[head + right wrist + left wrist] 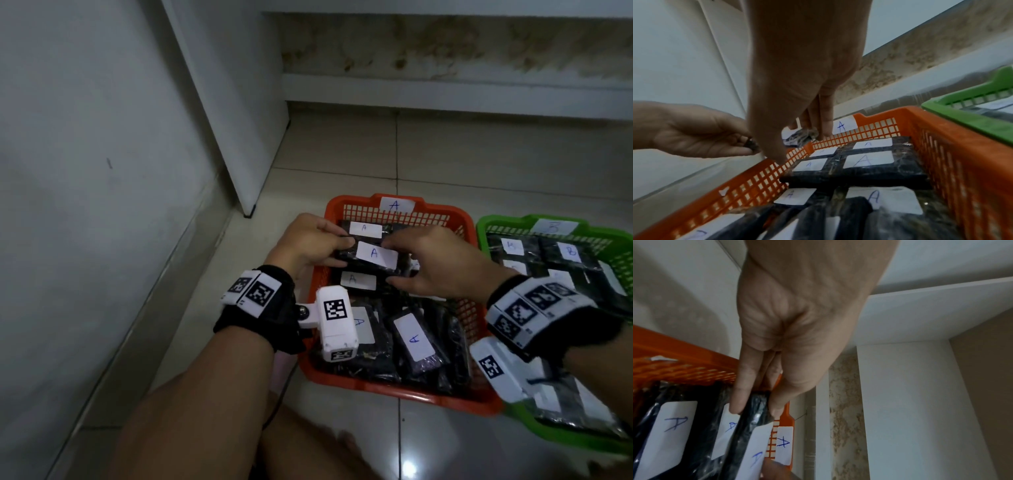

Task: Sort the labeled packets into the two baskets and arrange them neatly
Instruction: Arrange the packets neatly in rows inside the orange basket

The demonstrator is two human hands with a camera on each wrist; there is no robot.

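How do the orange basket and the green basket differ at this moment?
The orange basket carries a tag marked A; the green basket has a tag that looks like B. The orange basket sits to the left, the green basket beside it on the right. Both the left hand and the right hand hold a packet over the orange basket; none is over the green one. Both are mesh-walled and hold black labeled packets.
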